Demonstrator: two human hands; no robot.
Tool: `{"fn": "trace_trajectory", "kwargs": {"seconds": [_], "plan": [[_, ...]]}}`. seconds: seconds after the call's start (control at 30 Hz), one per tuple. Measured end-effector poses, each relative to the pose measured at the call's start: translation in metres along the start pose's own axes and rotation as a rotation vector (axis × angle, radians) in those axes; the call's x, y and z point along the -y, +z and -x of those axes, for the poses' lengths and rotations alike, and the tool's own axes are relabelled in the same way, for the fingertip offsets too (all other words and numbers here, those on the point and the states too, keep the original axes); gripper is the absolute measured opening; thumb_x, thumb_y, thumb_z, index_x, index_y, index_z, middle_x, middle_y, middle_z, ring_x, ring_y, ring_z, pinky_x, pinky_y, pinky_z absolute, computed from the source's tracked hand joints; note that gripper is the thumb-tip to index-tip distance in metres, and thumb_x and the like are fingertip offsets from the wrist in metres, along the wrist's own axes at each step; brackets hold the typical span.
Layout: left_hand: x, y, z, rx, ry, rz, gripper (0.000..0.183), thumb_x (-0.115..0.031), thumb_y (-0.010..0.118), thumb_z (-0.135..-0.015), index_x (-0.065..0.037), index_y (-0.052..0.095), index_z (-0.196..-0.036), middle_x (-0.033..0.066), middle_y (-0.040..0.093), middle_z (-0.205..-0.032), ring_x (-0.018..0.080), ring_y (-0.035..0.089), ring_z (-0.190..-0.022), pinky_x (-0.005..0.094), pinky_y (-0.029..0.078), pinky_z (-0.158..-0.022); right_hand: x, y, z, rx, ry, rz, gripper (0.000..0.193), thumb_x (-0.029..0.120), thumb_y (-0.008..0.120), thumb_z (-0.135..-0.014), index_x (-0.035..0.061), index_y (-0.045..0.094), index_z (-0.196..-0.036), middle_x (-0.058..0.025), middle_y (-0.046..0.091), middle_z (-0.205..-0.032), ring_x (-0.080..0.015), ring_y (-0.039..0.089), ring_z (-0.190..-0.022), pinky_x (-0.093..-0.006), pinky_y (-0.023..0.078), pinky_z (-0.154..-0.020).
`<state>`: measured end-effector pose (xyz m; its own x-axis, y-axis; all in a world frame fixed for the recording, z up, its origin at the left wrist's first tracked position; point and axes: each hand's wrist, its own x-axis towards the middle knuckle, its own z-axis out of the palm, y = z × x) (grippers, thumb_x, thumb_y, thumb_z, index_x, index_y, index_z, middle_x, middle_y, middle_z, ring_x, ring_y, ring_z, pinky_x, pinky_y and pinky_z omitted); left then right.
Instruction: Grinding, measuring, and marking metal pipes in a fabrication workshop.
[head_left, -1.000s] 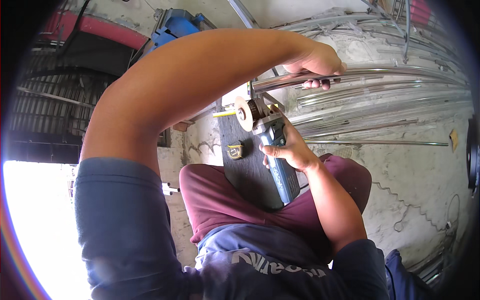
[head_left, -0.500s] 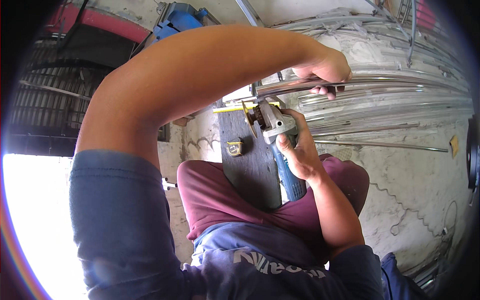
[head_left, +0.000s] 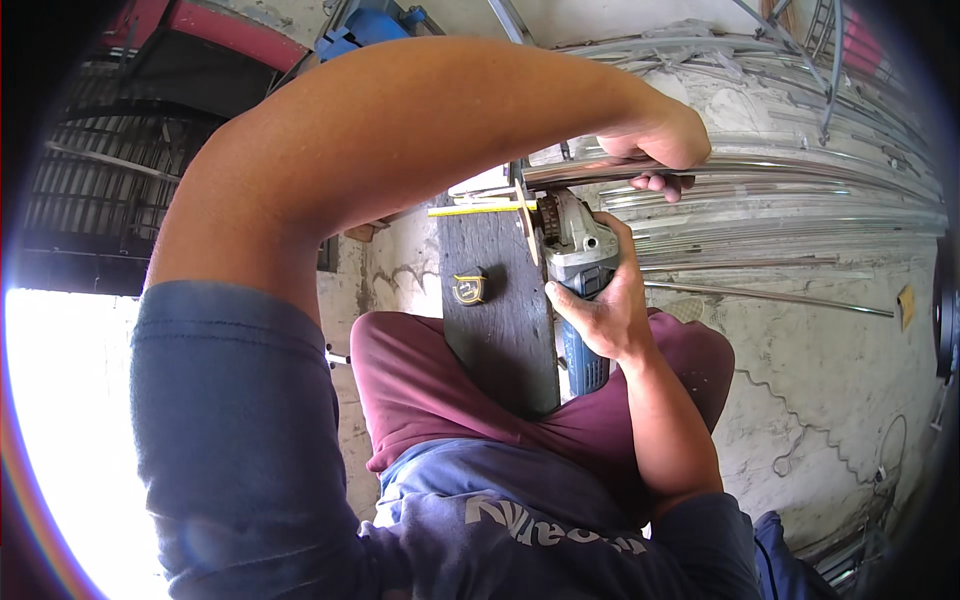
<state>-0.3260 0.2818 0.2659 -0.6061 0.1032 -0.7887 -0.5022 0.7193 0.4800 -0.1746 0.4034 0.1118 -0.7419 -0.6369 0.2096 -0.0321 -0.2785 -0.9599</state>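
Reaching across from the left, my left hand (head_left: 672, 138) is closed around a shiny metal tube (head_left: 780, 166), its fingers curled underneath. The tube's near end lies over the far part of a dark wooden plank (head_left: 500, 345). My right hand (head_left: 618, 318) grips the body of a blue and grey angle grinder (head_left: 587, 272), held with its head pointing away from me. The grinder's thin disc (head_left: 528, 225) stands nearly edge-on beside the tube's end; whether it touches the tube, I cannot tell. On the plank sits a tape measure (head_left: 469, 288), left of the grinder.
Several long metal tubes (head_left: 780, 287) lie on the floor to the right. A yellow strip (head_left: 478, 210) crosses the plank's far part. Beyond my left arm stands a blue vise-like tool (head_left: 365, 28). A thin cord (head_left: 790, 425) winds over the floor at right.
The grinder has turned more upright and shifted slightly right, bringing its disc nearer the tube's end. My right thumb sits lower on the grinder. My left hand still holds the tube.
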Motion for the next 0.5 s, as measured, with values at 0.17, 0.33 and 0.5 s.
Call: {"fn": "trace_trajectory", "kwargs": {"seconds": [0.17,0.33,0.5], "plan": [[0.0,0.003,0.003,-0.025,-0.002,0.001,0.051,-0.047,0.042,-0.126,-0.005,0.067,-0.112,0.004,0.077,-0.095,0.0125,0.058,-0.07,0.035,0.053,-0.068,-0.006,0.001,0.001,-0.013,-0.012,0.021,0.09,0.007,0.091,-0.088,-0.0006,0.038,-0.162,-0.018,0.071,-0.132,-0.0247,0.07,-0.118,-0.0407,0.056,-0.109],[-0.001,0.003,0.005,-0.057,-0.008,-0.006,0.052,-0.049,0.043,-0.125,-0.006,0.068,-0.109,0.0039,0.078,-0.094,0.0124,0.058,-0.07,0.0354,0.054,-0.068,-0.012,0.001,0.001,-0.021,0.02,-0.036,0.09,0.008,0.092,-0.088,-0.0001,0.04,-0.162,-0.0179,0.071,-0.132,-0.0249,0.069,-0.118,-0.0405,0.056,-0.11],[0.0,0.003,0.003,-0.075,-0.001,0.009,0.052,-0.048,0.045,-0.125,-0.006,0.07,-0.108,0.004,0.079,-0.095,0.0121,0.061,-0.071,0.0349,0.054,-0.068,-0.012,0.001,0.001,-0.024,0.025,-0.044,0.091,0.009,0.092,-0.088,0.0005,0.041,-0.162,-0.0174,0.07,-0.132,-0.0247,0.069,-0.12,-0.0404,0.055,-0.111]]}}
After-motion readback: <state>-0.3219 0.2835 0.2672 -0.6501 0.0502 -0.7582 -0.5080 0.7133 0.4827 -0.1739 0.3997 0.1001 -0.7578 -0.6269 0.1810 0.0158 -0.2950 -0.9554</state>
